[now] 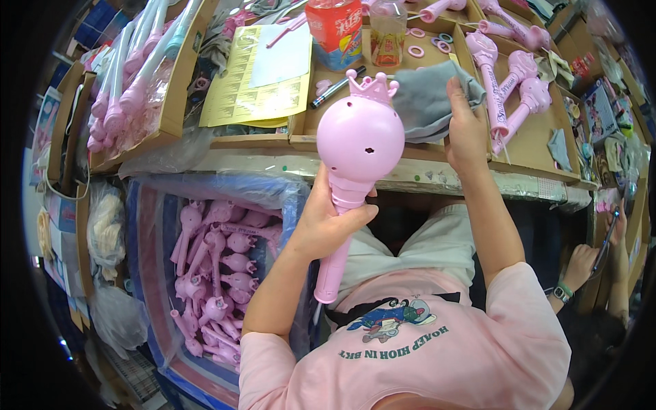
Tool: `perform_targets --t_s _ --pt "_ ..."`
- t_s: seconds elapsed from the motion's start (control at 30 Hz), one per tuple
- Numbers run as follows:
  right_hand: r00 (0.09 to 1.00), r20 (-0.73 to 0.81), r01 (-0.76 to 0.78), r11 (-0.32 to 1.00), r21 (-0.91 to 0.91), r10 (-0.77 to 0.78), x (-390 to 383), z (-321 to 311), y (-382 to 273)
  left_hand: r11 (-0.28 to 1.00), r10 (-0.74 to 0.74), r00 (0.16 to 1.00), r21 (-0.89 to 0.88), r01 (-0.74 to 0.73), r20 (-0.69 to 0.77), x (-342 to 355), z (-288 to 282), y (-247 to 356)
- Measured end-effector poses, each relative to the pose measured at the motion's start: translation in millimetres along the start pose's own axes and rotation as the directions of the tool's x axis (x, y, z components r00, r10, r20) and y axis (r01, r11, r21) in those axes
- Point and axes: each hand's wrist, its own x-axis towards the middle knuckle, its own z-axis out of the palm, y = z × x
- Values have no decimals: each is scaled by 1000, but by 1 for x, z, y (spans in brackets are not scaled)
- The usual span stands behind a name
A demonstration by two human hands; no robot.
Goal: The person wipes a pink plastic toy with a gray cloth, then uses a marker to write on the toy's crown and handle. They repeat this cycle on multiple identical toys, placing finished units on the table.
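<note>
My left hand (321, 217) is wrapped round the handle of a pink toy wand (359, 140) with a round head and a small crown on top. The wand tilts upright in front of me, its head showing several small dark holes. In my right hand (468, 133), a grey cloth (430, 102) is pinched between the thumb and the fingers. The cloth hangs just right of the wand's head; whether the two touch, I cannot tell.
Left of my lap, a blue-edged bin (147, 273) holds several pink wands. On the bench, more wands (488, 75) lie in a cardboard tray (529, 154), near bottles (335, 34), a marker (339, 87) and a yellow sheet (225, 102). Another person's hands (581, 266) work at far right.
</note>
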Motion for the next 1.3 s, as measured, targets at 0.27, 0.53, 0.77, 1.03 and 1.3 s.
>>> perform_targets --t_s 0.27,0.53,0.77,1.03,1.3 --pt "851 509 283 931 -232 -132 -21 32 -17 909 130 991 401 -113 -17 -1 8 -5" --pt "766 342 638 708 -302 -544 -28 24 -13 979 -137 985 163 120 101 -5 12 -1" --pt "803 229 595 761 -260 -550 -6 15 -3 928 -283 928 -176 329 241 -11 14 9" --pt "942 26 332 941 63 -335 -1 3 -41 820 -354 855 -314 479 381 -9 3 10" --pt "904 402 204 973 -102 -147 -14 -7 -5 536 -279 752 -554 638 597 -10 9 3"
